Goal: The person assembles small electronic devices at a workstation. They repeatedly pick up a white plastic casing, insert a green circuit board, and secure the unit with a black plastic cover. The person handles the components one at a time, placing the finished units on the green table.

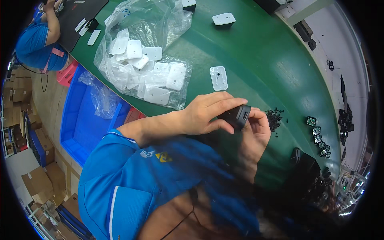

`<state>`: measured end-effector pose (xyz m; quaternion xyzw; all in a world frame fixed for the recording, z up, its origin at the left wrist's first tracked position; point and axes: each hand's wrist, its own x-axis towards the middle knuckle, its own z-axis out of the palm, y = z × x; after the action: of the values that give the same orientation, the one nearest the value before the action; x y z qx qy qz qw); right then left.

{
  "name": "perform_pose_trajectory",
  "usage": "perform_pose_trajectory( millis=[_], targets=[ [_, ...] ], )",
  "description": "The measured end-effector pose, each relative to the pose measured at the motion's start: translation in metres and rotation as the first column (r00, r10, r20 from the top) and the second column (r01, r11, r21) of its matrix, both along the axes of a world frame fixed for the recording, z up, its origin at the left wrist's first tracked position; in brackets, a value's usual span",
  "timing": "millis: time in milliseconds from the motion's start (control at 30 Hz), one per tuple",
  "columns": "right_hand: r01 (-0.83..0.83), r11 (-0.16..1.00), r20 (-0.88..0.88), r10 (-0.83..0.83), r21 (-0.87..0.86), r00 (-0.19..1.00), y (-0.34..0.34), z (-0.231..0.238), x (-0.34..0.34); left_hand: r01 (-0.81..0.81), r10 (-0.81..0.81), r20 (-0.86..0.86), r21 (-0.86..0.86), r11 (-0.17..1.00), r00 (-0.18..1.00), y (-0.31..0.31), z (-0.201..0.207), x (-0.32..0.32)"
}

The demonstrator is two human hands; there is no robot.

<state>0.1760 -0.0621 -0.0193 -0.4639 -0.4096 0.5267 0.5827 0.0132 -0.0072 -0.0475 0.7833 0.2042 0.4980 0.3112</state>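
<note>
Right now both hands grip one small black plastic box (pixel 236 116) between them, left hand (pixel 208 114) on top, right hand (pixel 256 132) under it, above the green table (pixel 248 60) edge.

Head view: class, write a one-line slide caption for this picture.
Left hand and right hand hold a small black housing over a green table, beside a clear bag of white plates.

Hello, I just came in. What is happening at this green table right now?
A person in a blue shirt holds a small black housing between both hands, the left hand over it and the right hand under it. On the green table lie a clear bag of white plates, one single white plate, a pile of small black screws and a row of small modules.
</note>
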Motion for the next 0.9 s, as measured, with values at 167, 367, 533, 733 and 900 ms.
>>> perform_pose_trajectory(
  millis=[167, 367, 533, 733, 900],
  targets=[
    [-0.065, 0.902, 0.654, -0.259, 0.427, 0.711, 0.004, 0.005, -0.008, -0.025, 0.023, -0.032, -0.069, 0.997, 0.999, -0.004, -0.002, -0.002],
    [-0.292, 0.929, 0.836, -0.033, 0.229, 0.548, 0.006, 0.018, 0.017, 0.283, -0.190, 0.211, -0.657, 0.699, 0.959, -0.009, 0.000, -0.002],
    [-0.336, 0.937, 0.054, 0.342, -0.098, 0.938, 0.018, -0.018, 0.033, 0.621, -0.156, 0.601, -0.766, 0.165, 0.784, -0.005, -0.008, 0.003],
    [-0.127, 0.992, -0.187, 0.123, -0.008, 0.975, 0.025, -0.032, 0.029, 0.137, -0.197, 0.050, -0.876, 0.463, 0.979, 0.019, -0.009, 0.005],
    [0.138, 0.969, 0.636, -0.238, 0.203, 0.735, 0.054, -0.039, 0.067, -0.572, 0.558, -0.683, 0.245, 0.783, 0.471, 0.049, -0.037, 0.002]
  ],
)
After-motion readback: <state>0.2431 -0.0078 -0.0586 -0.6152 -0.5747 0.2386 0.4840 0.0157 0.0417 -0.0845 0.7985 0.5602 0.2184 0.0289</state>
